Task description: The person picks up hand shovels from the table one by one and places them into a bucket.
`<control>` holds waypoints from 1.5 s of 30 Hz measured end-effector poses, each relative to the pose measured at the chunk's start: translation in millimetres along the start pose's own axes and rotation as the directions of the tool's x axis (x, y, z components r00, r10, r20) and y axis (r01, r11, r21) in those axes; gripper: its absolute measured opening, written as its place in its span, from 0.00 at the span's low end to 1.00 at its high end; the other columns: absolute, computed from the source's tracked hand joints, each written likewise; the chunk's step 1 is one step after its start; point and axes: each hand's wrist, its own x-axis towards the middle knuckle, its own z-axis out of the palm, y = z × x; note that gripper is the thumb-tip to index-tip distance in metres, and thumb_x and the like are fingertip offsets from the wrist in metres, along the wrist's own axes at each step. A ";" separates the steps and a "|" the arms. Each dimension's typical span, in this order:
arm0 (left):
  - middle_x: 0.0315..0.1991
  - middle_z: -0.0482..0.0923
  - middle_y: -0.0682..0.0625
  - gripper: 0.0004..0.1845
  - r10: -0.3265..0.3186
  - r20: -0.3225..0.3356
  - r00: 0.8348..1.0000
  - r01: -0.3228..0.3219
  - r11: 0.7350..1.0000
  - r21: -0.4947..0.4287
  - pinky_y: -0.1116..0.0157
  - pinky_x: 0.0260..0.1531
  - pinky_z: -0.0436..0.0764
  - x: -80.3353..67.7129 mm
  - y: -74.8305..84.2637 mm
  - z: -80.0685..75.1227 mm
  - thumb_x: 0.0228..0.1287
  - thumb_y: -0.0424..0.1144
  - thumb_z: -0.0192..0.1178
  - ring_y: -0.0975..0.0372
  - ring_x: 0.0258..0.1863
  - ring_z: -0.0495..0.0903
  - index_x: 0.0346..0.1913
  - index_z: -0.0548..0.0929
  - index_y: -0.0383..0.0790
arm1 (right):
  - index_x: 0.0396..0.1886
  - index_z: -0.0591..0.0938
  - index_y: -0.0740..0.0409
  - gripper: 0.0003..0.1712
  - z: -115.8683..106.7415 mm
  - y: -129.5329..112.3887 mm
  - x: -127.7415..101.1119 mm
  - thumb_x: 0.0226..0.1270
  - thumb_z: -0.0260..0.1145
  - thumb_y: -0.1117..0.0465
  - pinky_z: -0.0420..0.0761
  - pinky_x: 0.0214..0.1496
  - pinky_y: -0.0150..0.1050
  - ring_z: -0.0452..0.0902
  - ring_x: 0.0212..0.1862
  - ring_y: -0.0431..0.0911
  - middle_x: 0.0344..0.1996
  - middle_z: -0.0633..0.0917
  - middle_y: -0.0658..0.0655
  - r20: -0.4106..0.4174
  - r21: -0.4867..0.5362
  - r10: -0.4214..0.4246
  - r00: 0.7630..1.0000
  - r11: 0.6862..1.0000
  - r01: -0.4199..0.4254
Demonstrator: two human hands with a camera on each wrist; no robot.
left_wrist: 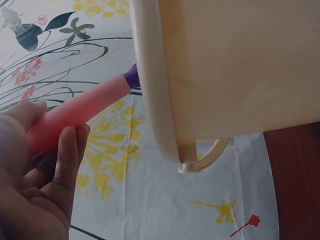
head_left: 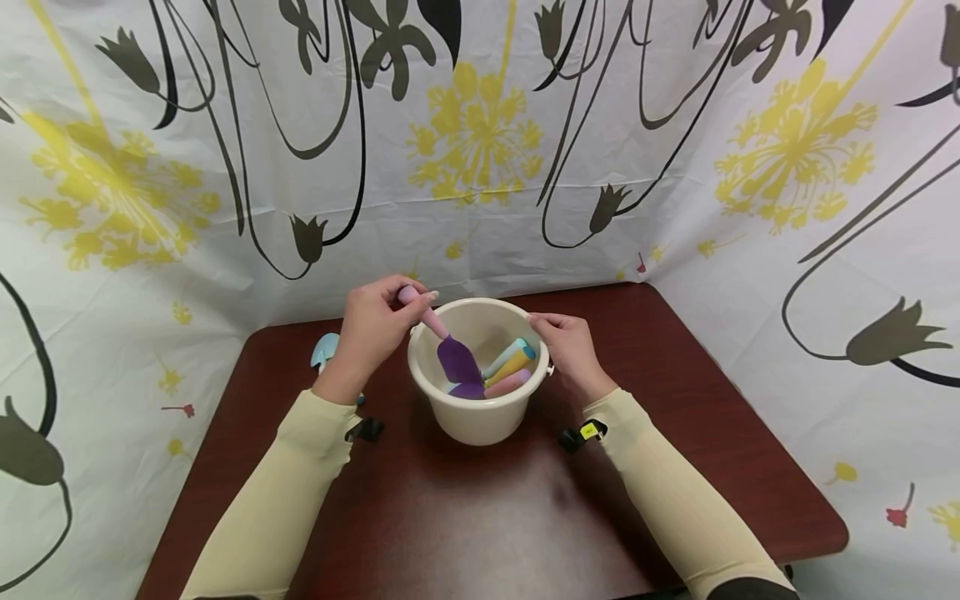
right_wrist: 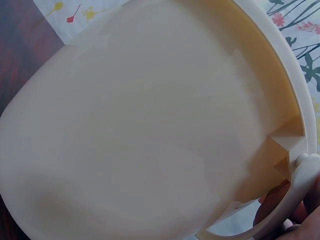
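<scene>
A cream bucket (head_left: 478, 423) stands upright on the table. My left hand (head_left: 377, 321) holds the pink handle of a toy shovel (head_left: 458, 360) at the bucket's left rim. Its purple blade slants down inside the bucket. Several toy tools (head_left: 517, 361) with light blue, yellow and pink handles lie in there, along with another purple piece. My right hand (head_left: 566, 346) grips the rim on the right side, close to the bucket's handle (right_wrist: 280, 215). In the right wrist view, the bucket wall fills most of the picture and the fingers are partly hidden.
A light blue toy (head_left: 325, 350) lies on the dark red table (head_left: 465, 508), partly behind my left wrist. A white floral curtain (head_left: 480, 233) hangs behind and at both sides of the table.
</scene>
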 end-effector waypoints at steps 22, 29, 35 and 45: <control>0.36 0.89 0.57 0.12 -0.014 0.310 0.951 -0.061 0.971 0.230 0.56 0.40 0.81 20.2 8.0 18.0 0.75 0.56 0.73 0.58 0.40 0.83 0.40 0.95 0.53 | 0.57 0.93 0.62 0.20 1.0 -0.9 0.4 0.78 0.75 0.51 0.89 0.40 0.33 0.90 0.41 0.41 0.50 0.93 0.63 -0.010 -0.009 -0.010 1.000 1.000 0.010; 0.26 0.82 0.54 0.15 -0.033 0.416 0.909 -0.082 0.963 0.257 0.58 0.35 0.75 27.7 10.7 20.6 0.77 0.56 0.71 0.58 0.33 0.77 0.33 0.94 0.54 | 0.56 0.93 0.61 0.20 0.0 -0.1 0.7 0.78 0.75 0.51 0.89 0.40 0.33 0.90 0.40 0.41 0.50 0.93 0.63 -0.009 -0.006 -0.007 1.000 1.000 0.007; 0.26 0.83 0.58 0.14 -0.041 0.455 0.889 -0.111 0.947 0.303 0.60 0.35 0.79 34.7 5.6 26.9 0.75 0.56 0.72 0.60 0.34 0.81 0.39 0.94 0.51 | 0.56 0.93 0.62 0.20 0.1 -0.4 -0.3 0.78 0.75 0.51 0.89 0.40 0.33 0.90 0.41 0.42 0.50 0.93 0.63 -0.005 -0.006 -0.008 1.000 1.000 0.008; 0.26 0.86 0.57 0.13 -0.090 0.561 0.823 -0.100 0.949 0.299 0.61 0.34 0.79 42.2 -3.2 37.2 0.76 0.55 0.72 0.62 0.30 0.83 0.38 0.94 0.50 | 0.57 0.93 0.62 0.19 -0.6 0.9 0.4 0.78 0.74 0.53 0.90 0.40 0.34 0.90 0.42 0.43 0.50 0.93 0.63 -0.013 -0.003 -0.008 1.000 1.000 0.008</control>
